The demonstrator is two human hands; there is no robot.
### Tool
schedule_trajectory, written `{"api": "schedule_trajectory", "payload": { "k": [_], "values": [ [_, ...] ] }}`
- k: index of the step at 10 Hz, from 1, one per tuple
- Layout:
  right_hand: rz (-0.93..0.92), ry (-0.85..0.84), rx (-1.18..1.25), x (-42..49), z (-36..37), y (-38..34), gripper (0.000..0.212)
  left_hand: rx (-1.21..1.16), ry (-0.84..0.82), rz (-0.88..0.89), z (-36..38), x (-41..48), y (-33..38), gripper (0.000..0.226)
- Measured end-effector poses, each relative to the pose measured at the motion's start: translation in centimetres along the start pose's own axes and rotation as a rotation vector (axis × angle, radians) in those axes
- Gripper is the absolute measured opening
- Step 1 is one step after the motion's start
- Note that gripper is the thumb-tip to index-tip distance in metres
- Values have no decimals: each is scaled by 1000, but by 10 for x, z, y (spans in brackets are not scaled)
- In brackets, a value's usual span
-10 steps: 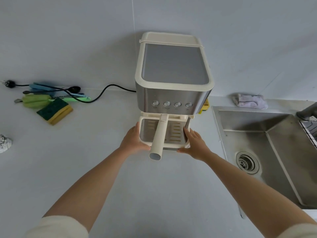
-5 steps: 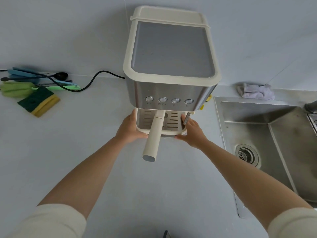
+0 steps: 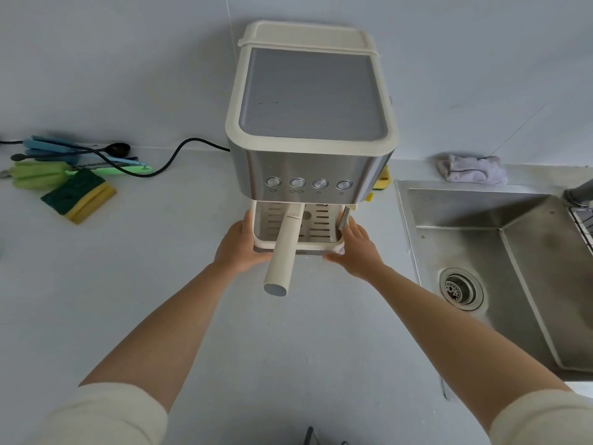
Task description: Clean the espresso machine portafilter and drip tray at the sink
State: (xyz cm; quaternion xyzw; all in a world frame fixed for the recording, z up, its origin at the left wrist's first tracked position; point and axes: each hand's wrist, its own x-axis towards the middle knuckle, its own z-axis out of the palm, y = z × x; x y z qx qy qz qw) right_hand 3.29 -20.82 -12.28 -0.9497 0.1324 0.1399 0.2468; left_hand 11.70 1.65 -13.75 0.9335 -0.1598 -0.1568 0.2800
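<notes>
A cream and steel espresso machine (image 3: pixel 308 101) stands on the grey counter against the wall. Its cream portafilter handle (image 3: pixel 284 252) juts out toward me from under the button panel. Below it sits the slotted cream drip tray (image 3: pixel 321 234). My left hand (image 3: pixel 240 245) grips the tray's left side, thumb under its front edge. My right hand (image 3: pixel 356 248) holds the tray's right side the same way. The steel sink (image 3: pixel 500 271) with its round drain (image 3: pixel 460 289) lies to the right.
A green and yellow sponge (image 3: pixel 78 194), a green brush and several utensils (image 3: pixel 73 155) lie at the left by the black power cord (image 3: pixel 173 159). A crumpled lilac cloth (image 3: pixel 471 168) sits behind the sink. A grey tap base (image 3: pixel 579 194) shows at the right edge.
My head has moved closer and the view shifted, so the machine looks larger. Both hands stay on the sides of the drip tray; the tray sits slightly further under the machine's front.
</notes>
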Motion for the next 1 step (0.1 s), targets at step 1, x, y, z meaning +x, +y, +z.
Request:
{"api": "schedule_trajectory", "payload": {
  "k": [1],
  "values": [
    [-9,24,9,-14,0,-4,99,22,19,-25,3,-12,-1,88]
  ]
}}
